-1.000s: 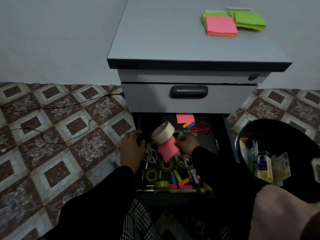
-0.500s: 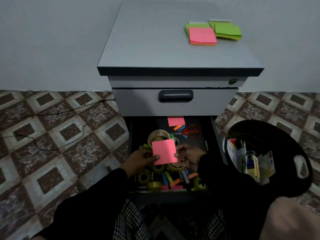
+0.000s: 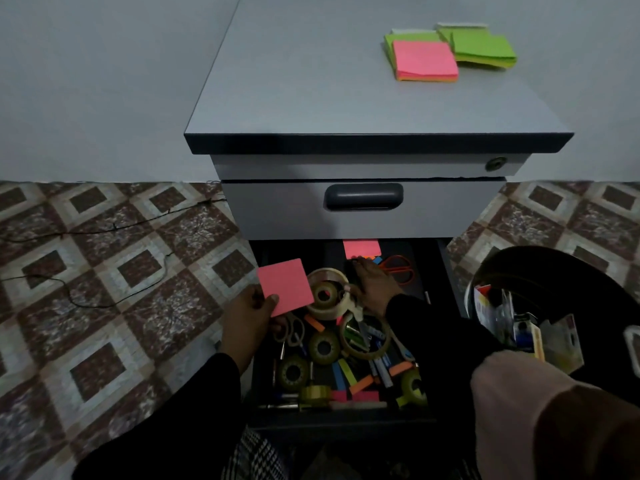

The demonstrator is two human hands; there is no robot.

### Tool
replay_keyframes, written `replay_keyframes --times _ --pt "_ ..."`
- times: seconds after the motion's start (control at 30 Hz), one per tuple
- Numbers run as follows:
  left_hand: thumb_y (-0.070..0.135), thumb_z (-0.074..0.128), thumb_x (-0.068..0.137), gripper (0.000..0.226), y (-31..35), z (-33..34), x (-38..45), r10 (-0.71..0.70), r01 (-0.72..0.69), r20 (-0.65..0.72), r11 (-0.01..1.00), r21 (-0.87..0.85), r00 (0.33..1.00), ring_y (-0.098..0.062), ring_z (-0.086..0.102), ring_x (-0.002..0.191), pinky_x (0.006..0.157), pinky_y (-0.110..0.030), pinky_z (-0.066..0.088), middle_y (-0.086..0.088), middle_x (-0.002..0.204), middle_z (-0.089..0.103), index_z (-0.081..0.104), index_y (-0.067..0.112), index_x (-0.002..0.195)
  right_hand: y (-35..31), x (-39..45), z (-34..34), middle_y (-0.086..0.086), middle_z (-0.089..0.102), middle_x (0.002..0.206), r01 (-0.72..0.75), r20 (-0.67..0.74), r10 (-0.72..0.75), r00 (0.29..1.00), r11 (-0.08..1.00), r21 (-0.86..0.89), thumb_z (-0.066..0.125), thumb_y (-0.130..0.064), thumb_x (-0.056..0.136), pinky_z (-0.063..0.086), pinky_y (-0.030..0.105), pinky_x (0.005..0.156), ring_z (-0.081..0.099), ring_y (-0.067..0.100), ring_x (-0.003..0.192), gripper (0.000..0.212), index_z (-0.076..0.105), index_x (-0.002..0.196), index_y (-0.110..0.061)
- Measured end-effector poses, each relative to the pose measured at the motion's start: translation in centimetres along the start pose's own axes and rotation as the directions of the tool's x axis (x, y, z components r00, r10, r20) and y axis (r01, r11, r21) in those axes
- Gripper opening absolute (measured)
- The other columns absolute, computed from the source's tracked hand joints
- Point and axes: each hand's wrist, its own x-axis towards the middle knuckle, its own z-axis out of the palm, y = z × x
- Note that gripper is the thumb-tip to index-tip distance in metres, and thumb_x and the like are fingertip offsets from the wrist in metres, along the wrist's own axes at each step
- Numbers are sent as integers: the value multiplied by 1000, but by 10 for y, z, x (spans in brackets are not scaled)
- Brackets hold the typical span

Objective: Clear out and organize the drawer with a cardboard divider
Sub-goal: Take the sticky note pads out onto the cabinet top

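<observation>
Pinching light, floppy pink pad (image 3: 286, 286) by its corner w/ left hand (image 3: 250, 315), right hand (image 3: 372, 282) reaching flat-fingered into drawer (image 3: 446, 268).

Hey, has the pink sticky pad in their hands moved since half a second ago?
Yes. The pink sticky pad, then held by both hands over the drawer's middle, is now pinched by the left hand alone at the drawer's left edge.

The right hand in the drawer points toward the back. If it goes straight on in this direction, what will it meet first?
Most likely the pink sticky pad at the back of the drawer: the right hand has its fingertips just short of it. The orange scissors lie beside the hand, off that line. Depth is hard to judge.
</observation>
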Motion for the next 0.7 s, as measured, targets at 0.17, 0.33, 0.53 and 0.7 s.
replay_keyframes --times 0.17,0.33,0.53,0.7 --pt "11 51 95 11 0 -4 2 18 -17 -12 1000 17 1000 -9 63 50 62 -35 57 -10 81 63 55 13 86 4 22 0 5 -12 158 -53 119 67 991 992 -111 27 -52 97 -4 44 117 -11 20 146 73 -2 151 -13" --pt "9 52 95 8 -4 -4 5 -2 1 10 1000 21 1000 -7 63 48 73 -45 56 -14 88 64 54 6 101 10 28 0 4 -10 159 -129 232 147 961 987 -91 22 -60 94 -4 47 116 -8 19 147 77 0 152 -14" --pt "10 51 95 20 0 -1 1 -12 11 28 998 58 1000 -15 64 56 79 -51 55 -16 92 64 55 0 112 16 -5 0 3 27 154 -65 65 79 995 978 -197 25 -50 99 18 43 113 20 20 143 55 29 146 -21" --pt "7 49 95 24 1 -1 -1 -21 20 19 998 63 1000 -26 63 61 76 -49 55 -18 93 62 53 -5 115 21 -27 3 11 55 128 -162 -107 141 984 962 -219 35 -28 98 34 38 99 45 30 121 36 50 129 -19"
